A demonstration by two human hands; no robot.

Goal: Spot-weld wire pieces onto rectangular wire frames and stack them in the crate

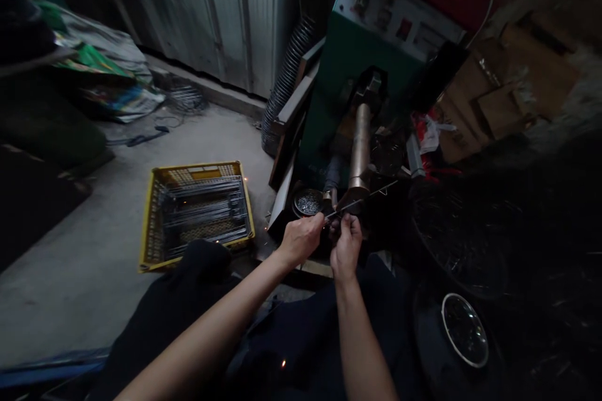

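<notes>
Right now, your left hand is closed in a fist around one end of a thin metal rod, and that rod runs out from it, away from you and to your right, rising slightly toward the far tip. Its long axis slants across the line of the metal cylinder on the green machine, passing close by the cylinder's lower end; you cannot tell from here whether they touch. Your right hand sits just under the rod's middle, thumb and fingers drawn narrow, though whether they grip anything is hidden; it is the nearer one to the cylinder. Room is tight on the far side, with the machine ahead and a bowl of small metal bits just beyond your left knuckles. Wider space lies left, where a yellow crate of rods stands on the floor.
</notes>
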